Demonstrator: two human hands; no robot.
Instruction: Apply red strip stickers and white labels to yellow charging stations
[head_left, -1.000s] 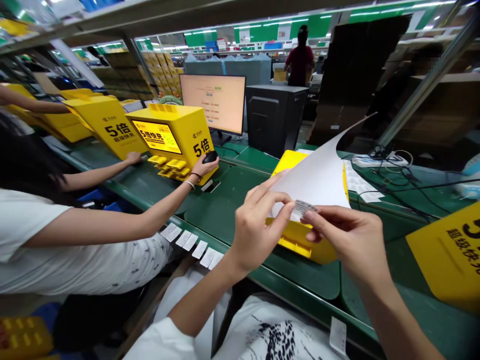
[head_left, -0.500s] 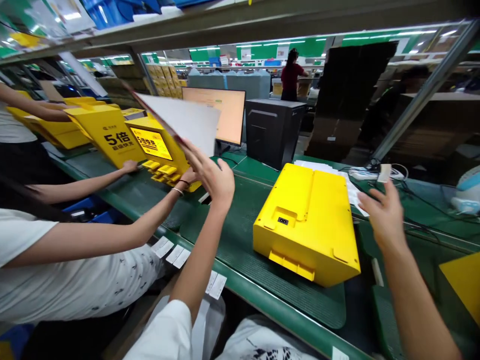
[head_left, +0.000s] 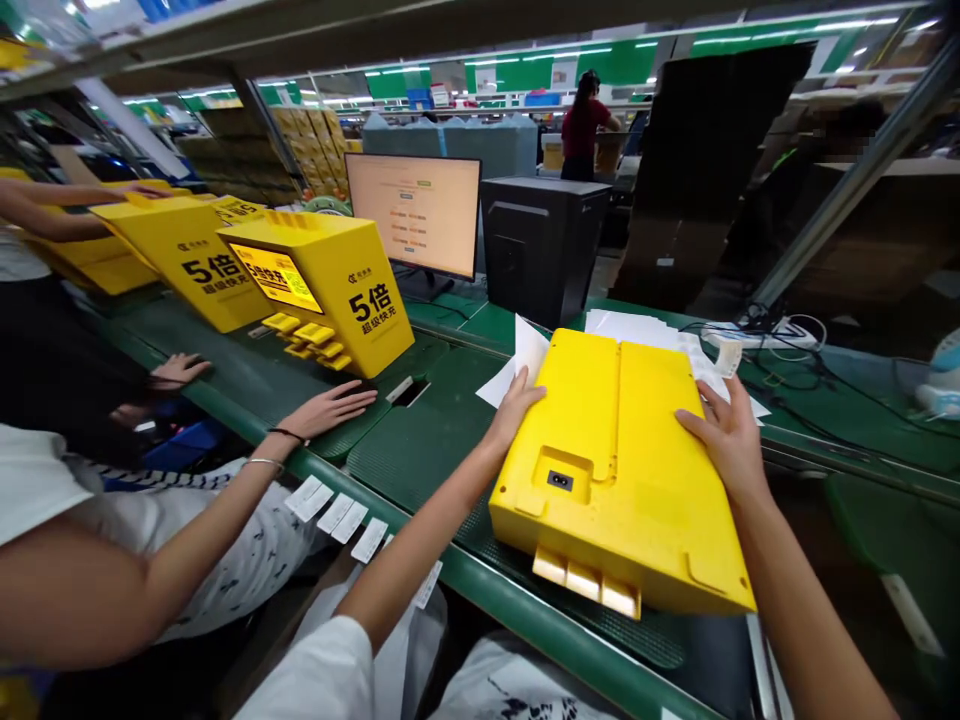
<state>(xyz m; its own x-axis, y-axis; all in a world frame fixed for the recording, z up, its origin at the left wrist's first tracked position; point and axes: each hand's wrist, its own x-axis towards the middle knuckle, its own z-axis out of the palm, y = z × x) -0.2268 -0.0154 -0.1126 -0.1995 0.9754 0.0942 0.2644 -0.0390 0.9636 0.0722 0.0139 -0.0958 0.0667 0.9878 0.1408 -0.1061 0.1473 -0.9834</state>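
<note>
A yellow box-shaped machine [head_left: 592, 440] lies on the green conveyor in front of me, its black power socket and a row of slot pieces facing my side. My left hand [head_left: 516, 412] grips its left edge, thumb on top. White paper [head_left: 531, 348] shows just behind those fingers; whether they touch it I cannot tell. On the right edge, my right hand [head_left: 726, 435] holds the machine, its thumb on the upper face and its other fingers partly hidden at the side. A small white label [head_left: 728, 357] sticks up at the right fingertips.
Another yellow machine [head_left: 367, 310] with a lit screen stands to the left, a co-worker's hand [head_left: 334, 408] flat before it. Behind the belt are a monitor [head_left: 414, 215], a black computer case [head_left: 544, 255], papers and a power strip [head_left: 757, 336]. White labels [head_left: 345, 518] line the front edge.
My left hand has come down from the raised white sheet to the machine's left edge. My right hand has moved left onto its right edge. The machine sits slightly nearer to me.
</note>
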